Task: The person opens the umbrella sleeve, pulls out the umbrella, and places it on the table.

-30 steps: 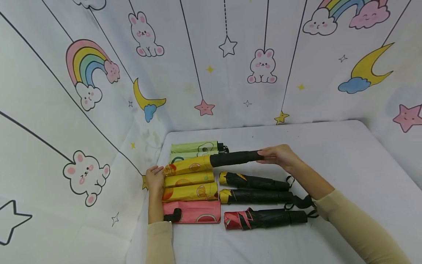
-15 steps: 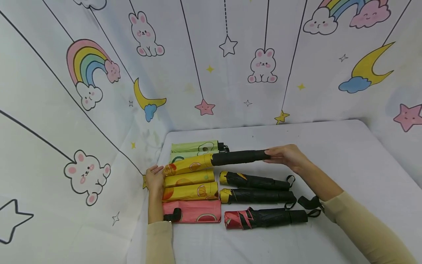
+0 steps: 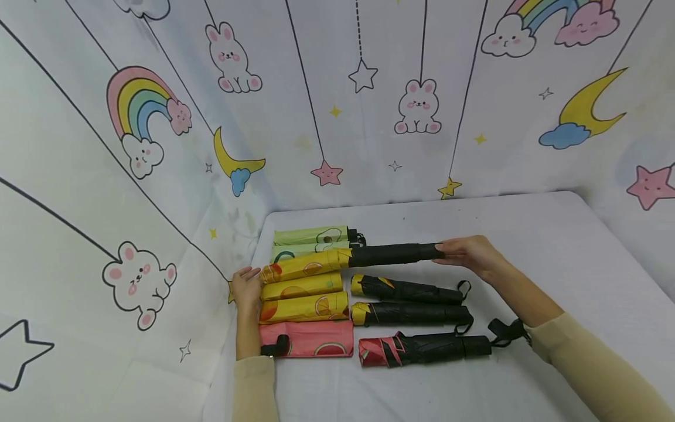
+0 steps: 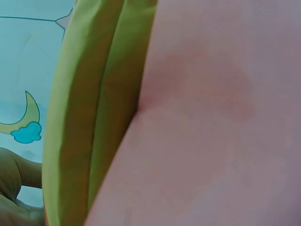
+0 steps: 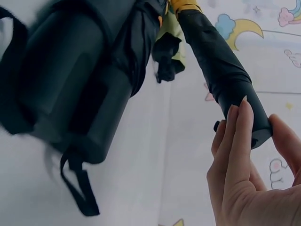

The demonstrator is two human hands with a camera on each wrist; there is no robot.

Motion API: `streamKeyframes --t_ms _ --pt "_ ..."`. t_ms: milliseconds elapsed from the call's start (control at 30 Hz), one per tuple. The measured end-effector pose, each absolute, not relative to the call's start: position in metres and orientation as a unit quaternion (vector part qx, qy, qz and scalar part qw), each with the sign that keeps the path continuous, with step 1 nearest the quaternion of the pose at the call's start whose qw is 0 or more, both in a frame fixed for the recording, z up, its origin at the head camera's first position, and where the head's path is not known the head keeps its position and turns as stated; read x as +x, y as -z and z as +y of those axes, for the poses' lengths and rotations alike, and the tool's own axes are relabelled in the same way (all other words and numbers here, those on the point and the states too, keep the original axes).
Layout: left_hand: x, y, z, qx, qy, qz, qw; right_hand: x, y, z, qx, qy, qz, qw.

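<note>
A folded umbrella (image 3: 395, 254) with a black body sticks partway out of a yellow fruit-print umbrella sleeve (image 3: 311, 265), tilted up slightly to the right. Between fingertips and thumb my right hand (image 3: 469, 253) pinches its black end, also plain in the right wrist view, where that hand (image 5: 249, 174) is at the lower right. My left hand (image 3: 246, 287) holds the sleeve's left end; part of its fingers is hidden. In the left wrist view, yellow-green fabric (image 4: 89, 113) runs close to the lens beside a blurred pinkish surface.
Below lie two yellow sleeves (image 3: 304, 307), a red watermelon-print sleeve (image 3: 321, 340), two black-and-yellow umbrellas (image 3: 413, 315) and a black-and-red umbrella (image 3: 427, 350). Green avocado-print pieces (image 3: 311, 235) lie behind. White cloth covers the table (image 3: 527, 234); patterned fabric walls stand behind and left.
My right hand has moved right, drawing the umbrella further out of the yellow sleeve, so yellow umbrella fabric now shows at the sleeve's mouth. The left hand has stayed in place.
</note>
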State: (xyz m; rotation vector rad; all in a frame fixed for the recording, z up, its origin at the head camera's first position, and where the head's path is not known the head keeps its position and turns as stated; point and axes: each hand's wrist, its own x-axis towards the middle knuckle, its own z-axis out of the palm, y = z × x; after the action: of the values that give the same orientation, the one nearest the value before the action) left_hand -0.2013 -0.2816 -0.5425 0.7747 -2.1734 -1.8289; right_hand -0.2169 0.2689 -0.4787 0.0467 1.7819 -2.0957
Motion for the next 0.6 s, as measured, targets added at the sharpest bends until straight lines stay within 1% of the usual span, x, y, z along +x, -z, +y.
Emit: streamKeyframes --t_ms 367,600 --pt "-0.200 0.540 -0.279 0.260 0.611 -0.742 0.097 -0.213 0.488 0.286 0.031 0.733 0.650 0.196" --pt "-0.202 0.540 -0.282 0.255 0.624 -0.734 0.087 -0.214 0.503 0.293 0.025 0.728 0.654 0.205"
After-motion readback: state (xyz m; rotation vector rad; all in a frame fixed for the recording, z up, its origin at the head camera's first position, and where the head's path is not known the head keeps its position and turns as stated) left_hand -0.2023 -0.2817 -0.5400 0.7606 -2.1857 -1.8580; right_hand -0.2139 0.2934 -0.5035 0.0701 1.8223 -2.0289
